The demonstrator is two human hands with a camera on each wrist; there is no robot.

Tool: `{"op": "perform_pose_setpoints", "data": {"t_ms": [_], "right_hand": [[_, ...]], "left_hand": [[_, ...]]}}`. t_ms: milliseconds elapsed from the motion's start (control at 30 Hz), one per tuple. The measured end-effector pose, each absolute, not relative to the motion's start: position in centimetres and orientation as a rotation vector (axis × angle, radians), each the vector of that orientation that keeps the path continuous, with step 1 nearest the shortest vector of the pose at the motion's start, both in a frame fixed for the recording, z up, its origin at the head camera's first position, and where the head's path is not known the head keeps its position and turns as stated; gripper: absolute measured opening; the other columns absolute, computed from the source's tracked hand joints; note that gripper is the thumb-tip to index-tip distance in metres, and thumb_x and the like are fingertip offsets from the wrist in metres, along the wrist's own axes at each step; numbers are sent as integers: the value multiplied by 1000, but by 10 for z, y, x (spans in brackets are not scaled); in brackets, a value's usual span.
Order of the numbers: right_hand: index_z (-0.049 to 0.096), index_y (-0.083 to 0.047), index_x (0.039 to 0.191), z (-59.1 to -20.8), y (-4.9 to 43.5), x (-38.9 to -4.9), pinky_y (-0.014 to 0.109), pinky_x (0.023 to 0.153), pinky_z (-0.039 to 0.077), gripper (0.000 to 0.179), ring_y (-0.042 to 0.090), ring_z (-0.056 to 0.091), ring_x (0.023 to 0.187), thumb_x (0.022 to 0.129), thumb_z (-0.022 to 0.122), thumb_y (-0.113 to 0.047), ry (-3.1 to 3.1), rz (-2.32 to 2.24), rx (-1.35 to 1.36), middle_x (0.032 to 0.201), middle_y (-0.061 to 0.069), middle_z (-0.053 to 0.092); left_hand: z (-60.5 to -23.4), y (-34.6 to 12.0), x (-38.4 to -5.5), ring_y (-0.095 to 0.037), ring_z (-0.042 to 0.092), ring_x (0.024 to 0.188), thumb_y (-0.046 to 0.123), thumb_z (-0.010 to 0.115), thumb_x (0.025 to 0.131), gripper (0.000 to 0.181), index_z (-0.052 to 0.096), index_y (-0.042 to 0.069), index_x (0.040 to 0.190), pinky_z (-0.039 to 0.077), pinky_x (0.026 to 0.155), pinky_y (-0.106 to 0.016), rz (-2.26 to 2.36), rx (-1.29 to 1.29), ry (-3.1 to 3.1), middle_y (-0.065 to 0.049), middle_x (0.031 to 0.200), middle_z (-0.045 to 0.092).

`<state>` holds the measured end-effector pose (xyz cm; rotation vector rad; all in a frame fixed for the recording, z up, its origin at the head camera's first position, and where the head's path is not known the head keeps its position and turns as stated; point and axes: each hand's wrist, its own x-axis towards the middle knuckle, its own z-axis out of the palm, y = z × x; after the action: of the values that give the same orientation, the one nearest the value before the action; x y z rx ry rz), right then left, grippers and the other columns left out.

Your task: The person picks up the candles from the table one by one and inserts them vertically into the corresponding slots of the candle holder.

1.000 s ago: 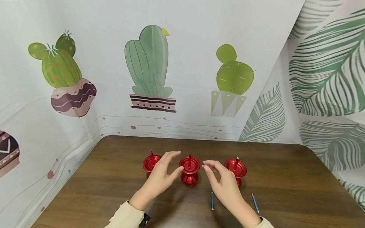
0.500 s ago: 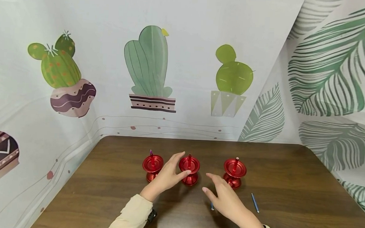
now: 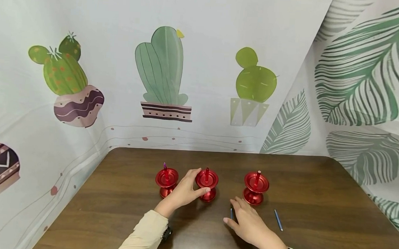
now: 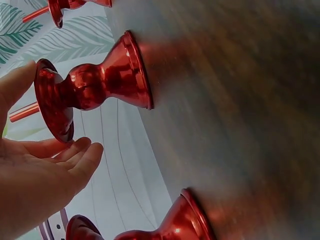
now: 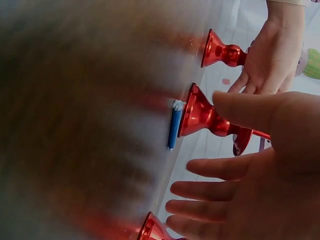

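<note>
Three red metal candle holders stand in a row, each with a dish and a thin central tube. My left hand [image 3: 185, 190] holds the dish rim of the middle candle holder [image 4: 90, 87] between thumb and fingertips. My right hand [image 3: 250, 223] hovers over a thin blue candle [image 5: 175, 125], its fingers spread and holding nothing. In the head view, that candle is partly hidden behind the right hand. A second blue candle [image 3: 278, 220] lies farther right. The left candle holder [image 3: 167, 177] has a purple candle tip [image 3: 165, 166] showing above its tube.
The right candle holder [image 3: 256, 182] stands just beyond my right hand. All of this is on a brown wooden table [image 3: 317, 189]. Its back edge meets a white wall covering [image 3: 208, 84] printed with cacti and leaves.
My left hand has moved right onto the middle candle holder's rim. My right hand has lowered and come nearer, away from the holders and down towards the nearer blue candle.
</note>
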<state>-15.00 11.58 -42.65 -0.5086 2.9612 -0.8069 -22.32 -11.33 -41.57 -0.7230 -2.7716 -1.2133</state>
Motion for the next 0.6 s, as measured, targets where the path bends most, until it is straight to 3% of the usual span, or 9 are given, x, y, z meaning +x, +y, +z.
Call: {"op": "perform_pose_setpoints", "data": {"t_ms": [367, 600], "right_hand": [[61, 9, 107, -429, 117, -151, 65, 94, 39, 46, 53, 45, 120, 76, 82, -19, 2996, -666, -543, 123, 33, 53], [57, -2, 82, -431, 114, -160, 63, 91, 43, 29, 53, 50, 114, 71, 84, -7, 3081, -674, -677, 95, 17, 59]], "left_hand": [[-418, -114, -228, -34, 49, 124, 30, 73, 86, 72, 40, -6, 139, 43, 100, -48, -1220, -699, -2773, -21, 134, 47], [-419, -113, -228, -34, 51, 121, 29, 73, 86, 71, 40, -6, 138, 44, 99, -48, -1200, -692, -2775, -21, 132, 49]]}}
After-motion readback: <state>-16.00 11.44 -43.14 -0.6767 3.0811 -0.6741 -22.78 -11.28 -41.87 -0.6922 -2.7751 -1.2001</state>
